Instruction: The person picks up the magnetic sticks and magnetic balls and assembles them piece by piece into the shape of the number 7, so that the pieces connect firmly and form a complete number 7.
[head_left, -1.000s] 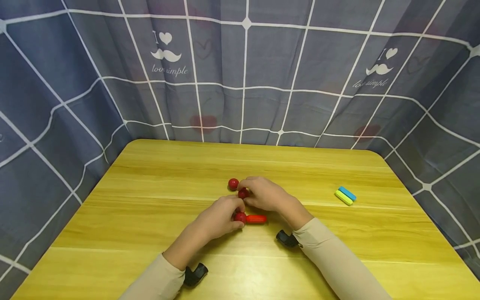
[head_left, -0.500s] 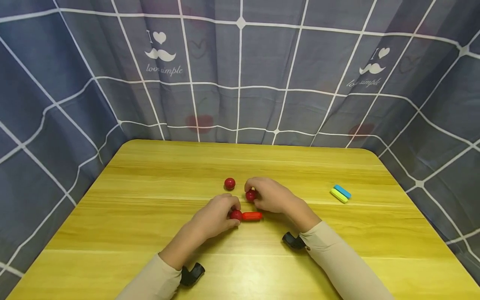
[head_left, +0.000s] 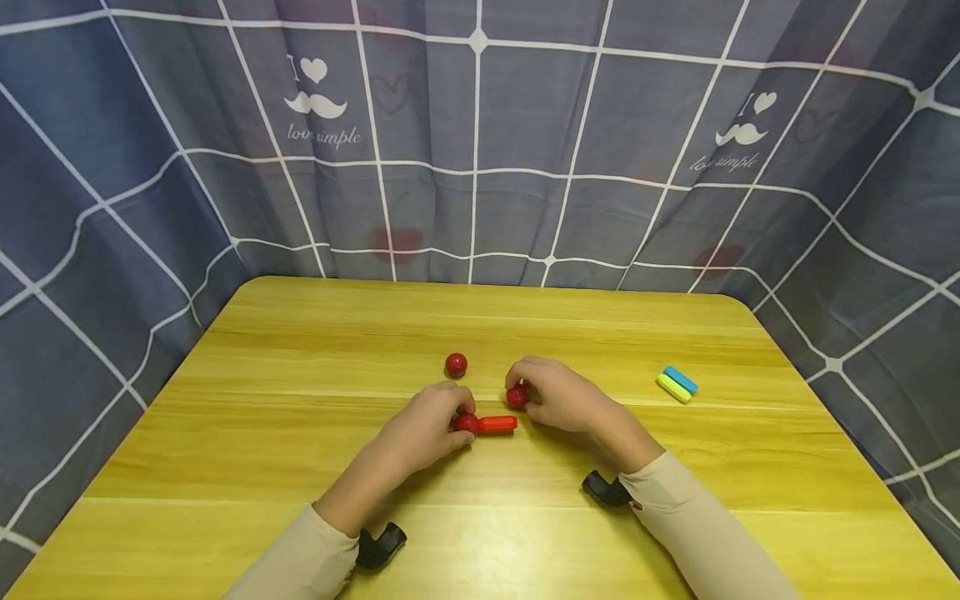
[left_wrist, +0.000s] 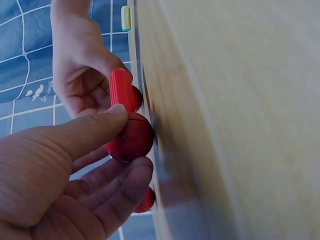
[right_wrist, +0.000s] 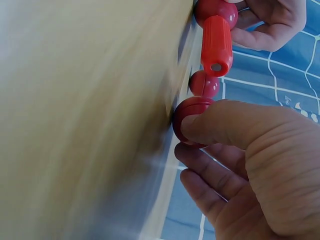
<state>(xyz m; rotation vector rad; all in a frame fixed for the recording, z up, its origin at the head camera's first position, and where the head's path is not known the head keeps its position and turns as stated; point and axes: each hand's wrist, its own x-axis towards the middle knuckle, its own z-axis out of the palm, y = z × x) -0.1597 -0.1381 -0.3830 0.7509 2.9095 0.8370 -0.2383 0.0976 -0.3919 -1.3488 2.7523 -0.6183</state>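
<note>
Near the table's middle, my left hand [head_left: 432, 422] pinches a glossy red ball [left_wrist: 132, 137] between thumb and fingers. A ridged red rod [head_left: 497, 424] touches that ball and points right; the right wrist view shows a small grey disc in its free end. My right hand [head_left: 564, 395] pinches a second red ball [right_wrist: 192, 120], which has a seam around it. This ball stands just beyond the rod's right end, apart from it in the head view. Farther back, a third red ball [head_left: 456, 364] lies untouched on the table.
On the right of the wooden table [head_left: 337, 325] lie a yellow rod [head_left: 673, 388] and a blue rod [head_left: 681, 380], side by side. A grey-blue curtain [head_left: 420, 125] with white lines hangs around the back and sides.
My right hand has moved right with its ball, away from the third ball and the left hand. The left hand keeps its ball and the red rod; the whole view has shifted slightly.
</note>
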